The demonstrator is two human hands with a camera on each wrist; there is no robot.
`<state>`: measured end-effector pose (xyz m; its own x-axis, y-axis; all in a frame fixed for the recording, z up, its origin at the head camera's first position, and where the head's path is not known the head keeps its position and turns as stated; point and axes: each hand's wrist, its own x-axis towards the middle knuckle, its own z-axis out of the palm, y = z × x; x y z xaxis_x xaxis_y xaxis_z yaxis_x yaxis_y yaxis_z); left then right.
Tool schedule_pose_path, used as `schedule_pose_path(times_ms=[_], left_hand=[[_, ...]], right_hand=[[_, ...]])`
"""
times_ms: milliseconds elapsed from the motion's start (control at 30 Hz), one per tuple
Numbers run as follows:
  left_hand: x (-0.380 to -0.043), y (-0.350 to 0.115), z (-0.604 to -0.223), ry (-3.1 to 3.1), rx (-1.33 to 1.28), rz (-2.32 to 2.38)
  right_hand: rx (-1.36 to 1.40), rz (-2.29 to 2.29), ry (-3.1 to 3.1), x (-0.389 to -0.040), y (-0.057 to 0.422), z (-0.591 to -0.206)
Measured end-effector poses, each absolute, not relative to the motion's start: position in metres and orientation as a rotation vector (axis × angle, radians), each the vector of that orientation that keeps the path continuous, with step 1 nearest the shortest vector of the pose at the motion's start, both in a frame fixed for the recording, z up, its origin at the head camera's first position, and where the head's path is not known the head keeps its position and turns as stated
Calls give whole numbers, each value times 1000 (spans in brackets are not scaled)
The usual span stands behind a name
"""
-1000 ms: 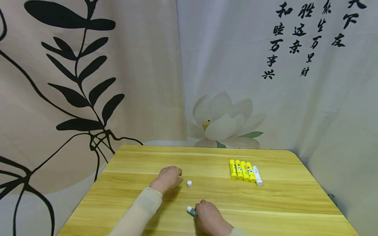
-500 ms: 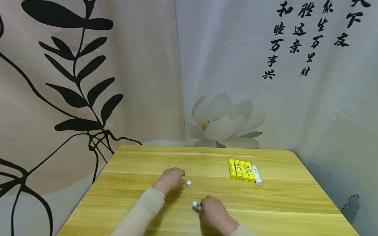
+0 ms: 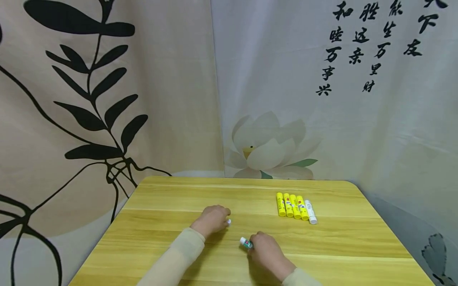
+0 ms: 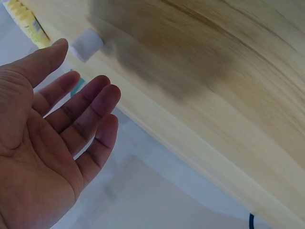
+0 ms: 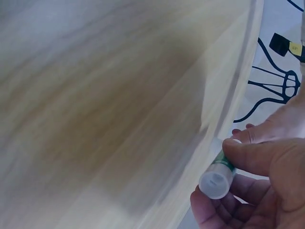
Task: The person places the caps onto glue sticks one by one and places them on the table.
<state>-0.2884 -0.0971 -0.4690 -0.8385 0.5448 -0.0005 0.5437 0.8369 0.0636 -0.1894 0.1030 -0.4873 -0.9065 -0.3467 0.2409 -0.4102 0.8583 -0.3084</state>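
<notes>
My left hand hovers over the table just beside a small white cap. In the left wrist view the fingers are spread and loosely bent, with the cap upright on the wood past the thumb tip; whether they touch is hard to tell. My right hand pinches a green and white glue stick between thumb and fingers, its white end pointing left. The right wrist view shows a round, hollow-looking whitish end of the glue stick facing the camera.
A row of several yellow glue sticks lies at the back right of the wooden table. At its right end is a white stick. A printed curtain hangs behind the table.
My left hand has moved right, up to the white cap, now partly covering it in the head view. My right hand has moved right and slightly away from me, carrying the glue stick.
</notes>
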Motion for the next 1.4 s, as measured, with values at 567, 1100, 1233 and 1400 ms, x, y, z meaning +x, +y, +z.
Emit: schedule_pose_path(times_ms=[567, 1100, 1233, 1400], left_hand=[[-285, -91, -478, 3012, 957, 31], [-284, -92, -473, 3027, 967, 135], [-284, -92, -471, 3029, 992, 167], [-283, -91, -468, 3023, 1010, 226]], right_hand=[[545, 580, -2849, -194, 110, -484], [507, 587, -2856, -201, 114, -482], [491, 592, -2864, -202, 114, -481], [446, 600, -2895, -204, 115, -479]])
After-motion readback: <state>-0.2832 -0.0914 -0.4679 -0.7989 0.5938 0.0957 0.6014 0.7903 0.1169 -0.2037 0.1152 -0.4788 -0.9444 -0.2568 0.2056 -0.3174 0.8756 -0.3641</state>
